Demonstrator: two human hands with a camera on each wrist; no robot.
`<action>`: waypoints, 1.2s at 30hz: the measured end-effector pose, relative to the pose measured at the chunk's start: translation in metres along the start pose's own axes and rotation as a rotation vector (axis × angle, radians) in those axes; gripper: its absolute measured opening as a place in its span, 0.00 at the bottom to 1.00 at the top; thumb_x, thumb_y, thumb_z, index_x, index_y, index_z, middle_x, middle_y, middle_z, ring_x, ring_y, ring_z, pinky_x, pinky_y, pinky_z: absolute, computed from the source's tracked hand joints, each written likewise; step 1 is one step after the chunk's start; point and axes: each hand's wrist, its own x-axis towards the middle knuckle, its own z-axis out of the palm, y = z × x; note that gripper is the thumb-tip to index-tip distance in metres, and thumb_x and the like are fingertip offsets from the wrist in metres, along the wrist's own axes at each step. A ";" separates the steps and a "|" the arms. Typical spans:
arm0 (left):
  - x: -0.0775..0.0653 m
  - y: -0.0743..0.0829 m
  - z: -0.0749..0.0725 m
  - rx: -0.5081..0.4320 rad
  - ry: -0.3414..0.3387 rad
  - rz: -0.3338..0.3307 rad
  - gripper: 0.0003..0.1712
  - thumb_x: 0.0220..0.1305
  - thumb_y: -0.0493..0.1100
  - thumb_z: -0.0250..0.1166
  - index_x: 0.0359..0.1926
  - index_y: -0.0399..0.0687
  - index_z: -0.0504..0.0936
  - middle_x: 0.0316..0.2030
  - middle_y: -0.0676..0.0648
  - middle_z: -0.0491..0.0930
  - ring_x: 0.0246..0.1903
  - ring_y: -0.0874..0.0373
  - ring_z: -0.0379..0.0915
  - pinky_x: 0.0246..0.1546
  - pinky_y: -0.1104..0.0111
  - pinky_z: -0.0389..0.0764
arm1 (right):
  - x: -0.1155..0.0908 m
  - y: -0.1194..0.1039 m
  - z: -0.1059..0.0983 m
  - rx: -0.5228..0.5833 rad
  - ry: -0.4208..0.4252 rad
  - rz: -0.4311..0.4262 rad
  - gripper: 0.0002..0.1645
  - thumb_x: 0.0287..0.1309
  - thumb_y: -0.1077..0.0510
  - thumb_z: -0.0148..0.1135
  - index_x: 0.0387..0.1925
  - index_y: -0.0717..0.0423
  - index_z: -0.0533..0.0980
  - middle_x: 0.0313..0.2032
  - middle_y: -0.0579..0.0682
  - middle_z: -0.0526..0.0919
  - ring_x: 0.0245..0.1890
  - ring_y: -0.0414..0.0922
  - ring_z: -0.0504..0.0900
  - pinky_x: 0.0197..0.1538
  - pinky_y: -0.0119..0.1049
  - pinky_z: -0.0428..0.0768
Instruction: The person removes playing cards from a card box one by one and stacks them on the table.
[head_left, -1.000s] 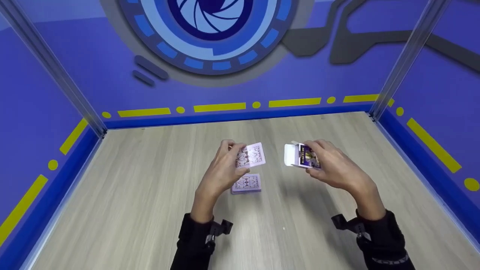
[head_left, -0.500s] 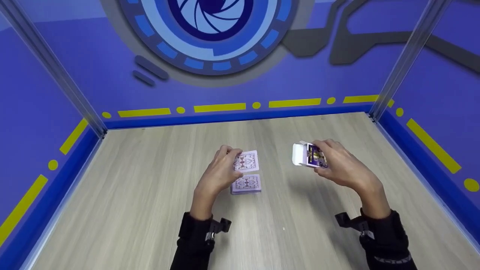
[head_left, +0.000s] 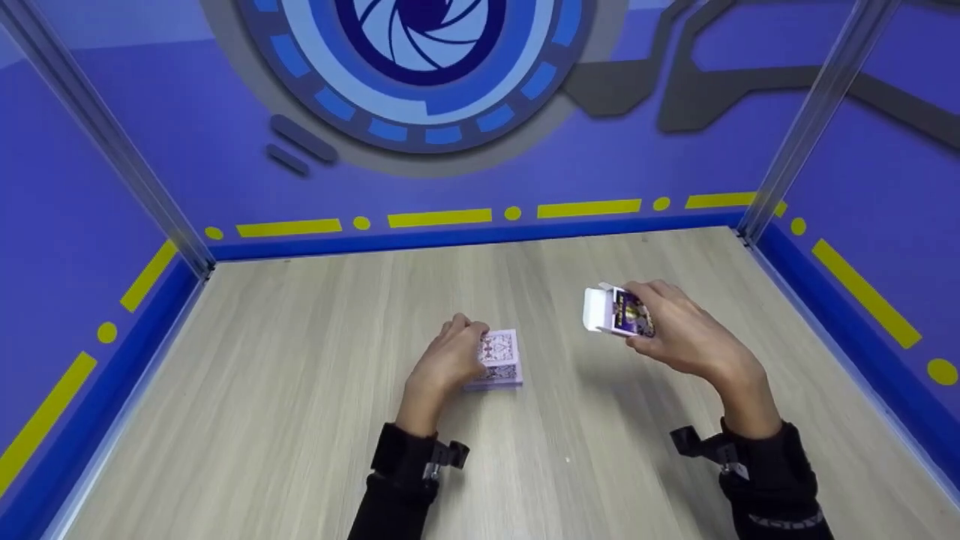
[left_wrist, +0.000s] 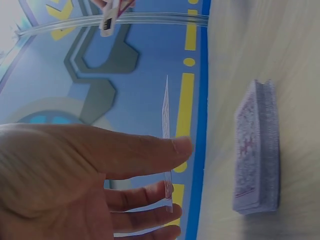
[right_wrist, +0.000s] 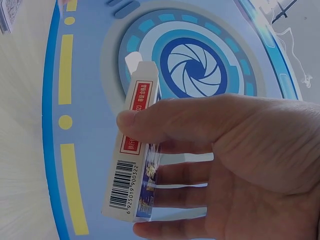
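Observation:
In the head view my left hand (head_left: 444, 364) pinches a playing card (head_left: 501, 345) with a patterned back, held above the deck of cards (head_left: 507, 373) on the table. Edge-on in the left wrist view, the card (left_wrist: 166, 112) looks very thin, between thumb and fingers. The deck (left_wrist: 247, 150) lies apart from that hand, neatly stacked. My right hand (head_left: 694, 341) grips a small card box (head_left: 630, 313) by its sides, raised off the table, its white end flap open towards the left. A barcode and a red label show on the box (right_wrist: 122, 187) in the right wrist view.
A light wood tabletop (head_left: 300, 390) lies under both hands. Blue printed panels (head_left: 360, 184) with yellow marks enclose it at the back and sides, joined by metal corner posts (head_left: 802, 127).
My left hand has come down and nearer with the card, which now overlaps the deck in the head view. The right hand with the box moved slightly right, then stayed still.

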 end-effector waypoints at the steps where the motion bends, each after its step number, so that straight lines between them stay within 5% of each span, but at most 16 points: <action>1: 0.001 -0.001 0.003 0.008 -0.005 0.002 0.40 0.49 0.30 0.77 0.66 0.38 0.77 0.57 0.39 0.73 0.57 0.44 0.70 0.61 0.54 0.74 | 0.000 0.000 0.000 0.002 -0.001 0.001 0.41 0.54 0.65 0.75 0.68 0.68 0.68 0.56 0.65 0.77 0.49 0.56 0.76 0.50 0.53 0.79; 13: 0.010 -0.007 0.022 0.053 -0.066 -0.017 0.36 0.48 0.31 0.78 0.61 0.38 0.80 0.53 0.38 0.74 0.53 0.43 0.71 0.56 0.49 0.75 | -0.001 0.001 0.002 -0.002 -0.008 -0.002 0.42 0.54 0.64 0.76 0.68 0.70 0.68 0.57 0.68 0.76 0.51 0.58 0.76 0.52 0.55 0.79; 36: 0.016 -0.009 0.036 0.130 -0.106 -0.029 0.29 0.48 0.30 0.78 0.54 0.35 0.82 0.46 0.40 0.75 0.46 0.47 0.68 0.53 0.51 0.77 | -0.002 -0.001 0.000 -0.005 -0.026 0.020 0.42 0.55 0.62 0.76 0.68 0.70 0.68 0.58 0.68 0.76 0.51 0.58 0.76 0.52 0.55 0.78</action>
